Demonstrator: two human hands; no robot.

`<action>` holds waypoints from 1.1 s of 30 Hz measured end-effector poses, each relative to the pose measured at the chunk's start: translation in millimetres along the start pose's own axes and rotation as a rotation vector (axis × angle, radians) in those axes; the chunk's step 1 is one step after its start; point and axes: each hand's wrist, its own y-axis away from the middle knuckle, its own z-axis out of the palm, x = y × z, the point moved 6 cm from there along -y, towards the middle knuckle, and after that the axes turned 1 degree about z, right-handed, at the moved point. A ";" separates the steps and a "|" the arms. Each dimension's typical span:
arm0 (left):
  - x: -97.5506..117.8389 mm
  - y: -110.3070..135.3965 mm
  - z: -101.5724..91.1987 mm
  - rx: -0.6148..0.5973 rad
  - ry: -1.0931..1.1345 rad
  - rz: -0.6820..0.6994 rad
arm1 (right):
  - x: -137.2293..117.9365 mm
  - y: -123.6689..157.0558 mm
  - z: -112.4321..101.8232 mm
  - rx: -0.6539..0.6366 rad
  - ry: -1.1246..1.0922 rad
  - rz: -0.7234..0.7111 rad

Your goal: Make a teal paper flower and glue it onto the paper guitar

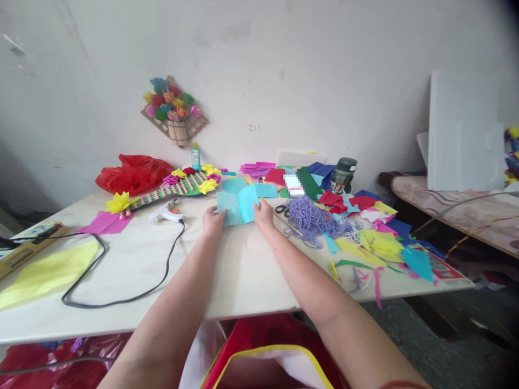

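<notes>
My left hand [212,219] and my right hand [264,215] both reach out over the white table [227,281] and grip a light blue sheet of paper [238,204]. The left hand pinches its left lower corner, the right hand its right lower edge. A fold of the sheet stands up between the hands. More light blue sheets lie flat just behind it.
A white glue gun [165,216] with a black cord [121,294] lies left of my hands. Scissors [281,209], purple bead strings [312,217], coloured paper scraps [377,237] and a dark jar [344,175] lie to the right. A red bag [133,174], yellow paper [44,274] and paper flowers [190,181] sit left.
</notes>
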 end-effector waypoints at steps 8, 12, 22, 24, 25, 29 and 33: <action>3.9 2.5 -2.6 -0.032 -0.075 0.047 | 34.9 -17.3 3.0 -0.018 -0.141 0.148; 16.9 5.1 -9.3 0.056 -0.352 0.076 | 42.8 -19.4 2.3 -0.037 -0.126 0.190; 44.6 25.9 -6.6 0.161 -0.838 0.192 | 22.6 -8.1 -10.3 0.019 0.206 0.022; 56.9 34.4 2.2 0.158 -0.931 0.356 | 14.9 -5.4 -9.2 0.001 0.283 -0.049; 61.8 38.9 9.4 0.122 -0.973 0.447 | 11.3 -4.0 -6.8 -0.028 0.317 -0.079; 58.3 52.9 43.7 -0.194 -1.127 0.665 | -3.3 4.2 11.6 -0.203 0.412 -0.241; 27.1 50.3 53.0 -0.416 -1.213 0.430 | -6.7 17.1 35.7 -0.450 0.494 -0.322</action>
